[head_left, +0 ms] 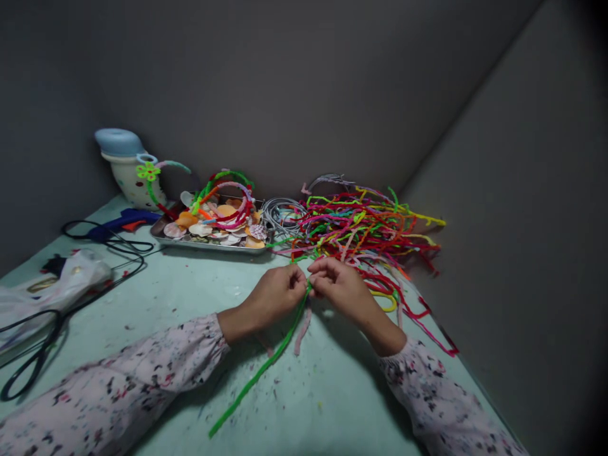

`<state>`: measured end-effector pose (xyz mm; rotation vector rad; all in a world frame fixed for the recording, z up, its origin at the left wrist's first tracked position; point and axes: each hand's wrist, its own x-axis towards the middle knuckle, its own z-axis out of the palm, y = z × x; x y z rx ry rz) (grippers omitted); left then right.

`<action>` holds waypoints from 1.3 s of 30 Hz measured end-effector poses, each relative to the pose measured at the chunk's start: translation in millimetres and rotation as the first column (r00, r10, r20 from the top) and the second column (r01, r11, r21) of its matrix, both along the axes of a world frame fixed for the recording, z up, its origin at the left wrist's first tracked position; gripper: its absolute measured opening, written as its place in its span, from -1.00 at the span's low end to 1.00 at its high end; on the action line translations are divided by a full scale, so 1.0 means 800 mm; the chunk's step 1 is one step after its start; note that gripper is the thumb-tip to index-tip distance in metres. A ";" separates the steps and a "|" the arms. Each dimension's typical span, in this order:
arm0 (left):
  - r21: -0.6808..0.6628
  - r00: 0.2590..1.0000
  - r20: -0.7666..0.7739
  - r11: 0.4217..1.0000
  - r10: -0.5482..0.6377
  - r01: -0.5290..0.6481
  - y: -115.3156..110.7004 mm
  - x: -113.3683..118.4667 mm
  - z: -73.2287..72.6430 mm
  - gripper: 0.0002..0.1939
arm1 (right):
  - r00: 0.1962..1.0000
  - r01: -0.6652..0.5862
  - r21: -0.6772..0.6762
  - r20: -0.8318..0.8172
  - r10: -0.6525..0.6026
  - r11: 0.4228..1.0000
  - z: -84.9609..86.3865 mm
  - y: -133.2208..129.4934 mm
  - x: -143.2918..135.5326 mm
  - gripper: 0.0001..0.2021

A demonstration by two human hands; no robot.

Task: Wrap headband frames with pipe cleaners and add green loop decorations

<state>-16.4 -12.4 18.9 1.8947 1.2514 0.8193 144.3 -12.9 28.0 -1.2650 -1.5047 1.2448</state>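
A green pipe cleaner (268, 364) runs from between my two hands down toward the front of the table. My left hand (280, 290) is closed, its thumb and fingers pinching the green strand near its upper end. Close beside it, my right hand (335, 280) pinches the same strand with thumb and forefinger, the fingertips of both hands nearly touching. Below the hands a short pink pipe cleaner (302, 330) hangs or lies; I cannot tell whether it is held. Just behind my right hand spreads a tangled heap of coloured pipe cleaners (365, 221).
A metal tray (213, 247) of seashells and pipe-cleaner rings stands at the back, beside coiled grey wire (285, 214). Farther left are a white cup with a blue lid (135, 177), a blue glue gun (118, 223), its black cord (107, 288) and a plastic bag (80, 275). Walls rise behind and right.
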 end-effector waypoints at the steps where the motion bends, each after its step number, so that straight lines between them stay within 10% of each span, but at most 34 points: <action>1: -0.005 1.000 0.003 1.000 -0.001 0.001 0.000 0.000 -0.001 -0.84 | 1.000 -0.003 0.026 0.027 0.002 1.000 -0.003 0.000 0.000 -0.83; 12: -0.442 0.835 0.548 0.861 0.038 0.251 0.011 -0.006 -0.013 -0.83 | 0.998 0.068 0.013 -0.021 -0.067 0.998 0.013 0.002 0.007 -0.85; 34: -0.211 0.965 0.257 0.972 -0.046 0.102 0.010 -0.007 -0.010 -0.84 | 0.989 0.004 0.168 0.148 -0.029 0.986 -0.006 -0.003 0.002 -0.85; 39: -0.214 0.942 0.337 0.974 0.003 0.073 0.011 -0.005 -0.011 -0.84 | 0.997 0.047 -0.017 -0.053 -0.047 0.999 0.002 0.000 0.002 -0.74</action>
